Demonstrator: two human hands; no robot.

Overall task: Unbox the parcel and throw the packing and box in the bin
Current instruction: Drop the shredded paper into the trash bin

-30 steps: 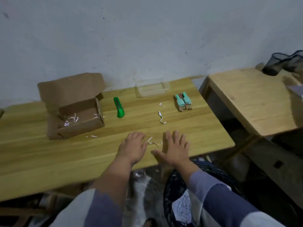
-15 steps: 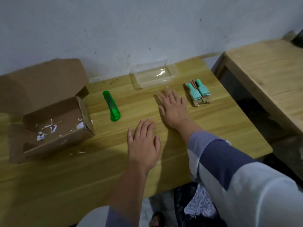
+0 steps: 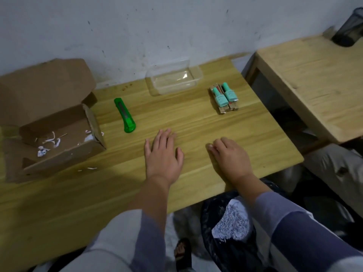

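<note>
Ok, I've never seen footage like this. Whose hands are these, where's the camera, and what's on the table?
No machine here: a person wears a wide-angle camera on the head, looking down at their own bare hands. The left hand and right hand rest on the wooden table, holding nothing. On it lie an opened cardboard box with white paper scraps inside, a green utility knife, an empty clear plastic container and two teal bottles on their packaging. Below the table's edge sits a dark bin bag holding white shredded packing.

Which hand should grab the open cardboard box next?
Left. The left hand lies flat and empty, nearer the cardboard box; the right hand rests on the table's far side from it.
</note>
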